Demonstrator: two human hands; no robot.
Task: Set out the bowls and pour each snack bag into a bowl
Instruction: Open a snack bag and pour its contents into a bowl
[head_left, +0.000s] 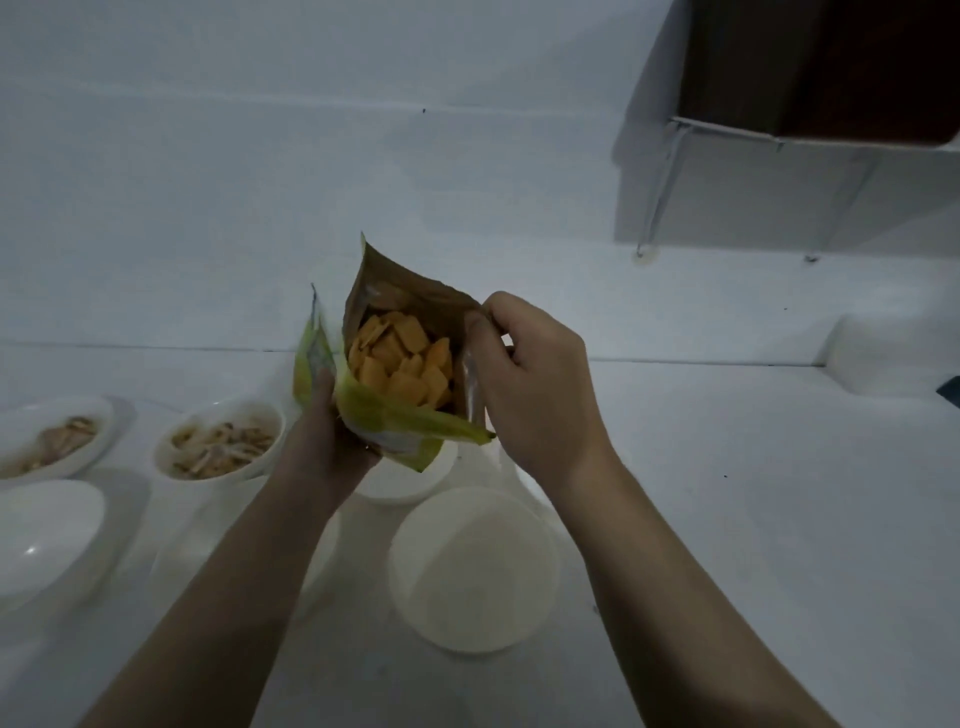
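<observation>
A green and yellow snack bag (395, 421) is held upright above the white table, its top torn open, with orange chips (402, 364) showing inside. My left hand (324, 441) grips the bag from below at its left side. My right hand (535, 379) pinches the right edge of the bag's mouth. Right under the bag stands an empty white bowl (400, 480), partly hidden. A larger empty white bowl (475, 569) sits nearer to me. To the left, two white bowls (221, 441) (49, 436) hold brownish snacks.
An empty white bowl (44, 535) lies at the left edge, and another white bowl (319, 558) is mostly hidden under my left forearm. The white table (753, 493) meets a white wall behind. A dark cabinet (821, 67) hangs at the upper right.
</observation>
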